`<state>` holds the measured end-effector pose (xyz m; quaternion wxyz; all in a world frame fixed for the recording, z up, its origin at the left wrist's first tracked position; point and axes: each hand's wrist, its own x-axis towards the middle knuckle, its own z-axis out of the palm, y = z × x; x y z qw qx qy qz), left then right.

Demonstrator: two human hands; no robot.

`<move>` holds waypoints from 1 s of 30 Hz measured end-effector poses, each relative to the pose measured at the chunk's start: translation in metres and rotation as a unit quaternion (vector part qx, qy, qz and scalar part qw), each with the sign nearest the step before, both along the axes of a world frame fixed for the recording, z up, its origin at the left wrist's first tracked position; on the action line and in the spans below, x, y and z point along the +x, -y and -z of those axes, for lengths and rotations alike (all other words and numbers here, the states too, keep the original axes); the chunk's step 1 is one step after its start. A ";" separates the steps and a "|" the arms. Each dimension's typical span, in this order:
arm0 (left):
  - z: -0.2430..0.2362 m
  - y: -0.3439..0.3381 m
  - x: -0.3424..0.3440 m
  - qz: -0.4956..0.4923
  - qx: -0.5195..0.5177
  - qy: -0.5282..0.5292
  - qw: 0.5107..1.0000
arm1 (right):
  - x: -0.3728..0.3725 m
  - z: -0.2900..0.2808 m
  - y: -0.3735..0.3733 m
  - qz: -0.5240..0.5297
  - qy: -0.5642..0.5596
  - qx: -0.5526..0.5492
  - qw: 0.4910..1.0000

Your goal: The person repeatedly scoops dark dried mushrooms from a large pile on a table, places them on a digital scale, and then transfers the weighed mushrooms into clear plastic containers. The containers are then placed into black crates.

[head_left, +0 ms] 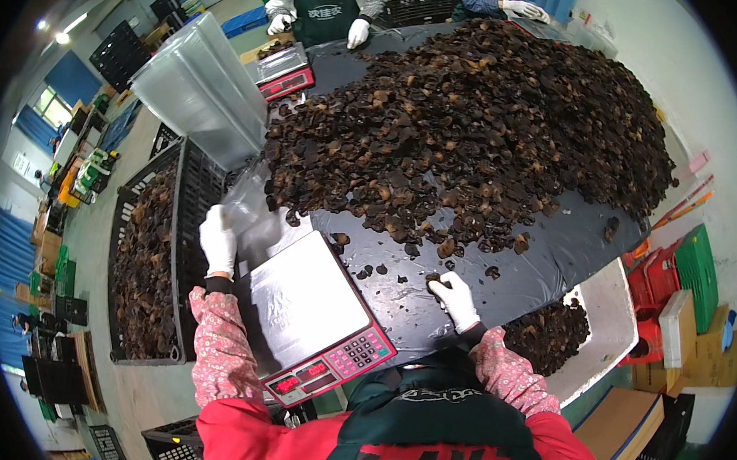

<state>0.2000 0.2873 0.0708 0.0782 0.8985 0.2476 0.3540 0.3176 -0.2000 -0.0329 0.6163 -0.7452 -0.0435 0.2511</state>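
Observation:
My left hand [218, 243], in a white glove, grips the edge of a clear plastic box [257, 203] beyond the scale's far left corner; the box is partly blurred. The red-framed digital scale [298, 297] has a bare silver plate and a lit display. My right hand [458, 303], also gloved, pinches a small dark piece of wood ear mushroom [433, 280] above the black table covering [398, 311]. Several loose mushroom bits lie beside it. A large heap of wood ear mushrooms [482, 136] spreads over the table beyond my hands.
Tall stacked clear boxes [197, 88] stand at the table's far left. Left of me is a black crate [186, 245] of mushrooms; a white bin [609, 326] with more is at right. Across the table, a person in a green apron [323, 15] stands near another scale [285, 76].

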 end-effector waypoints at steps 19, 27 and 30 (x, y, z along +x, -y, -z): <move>-0.043 0.255 -0.126 0.066 0.022 -0.172 0.983 | -0.028 -0.155 -0.117 -0.307 0.291 0.155 0.893; 0.000 0.303 -0.130 0.028 -0.019 -0.189 0.981 | -0.074 -0.131 -0.196 -0.540 0.504 0.053 0.672; 0.002 0.305 -0.131 0.011 -0.022 -0.168 0.986 | -0.048 -0.124 -0.199 -0.498 0.392 0.165 0.756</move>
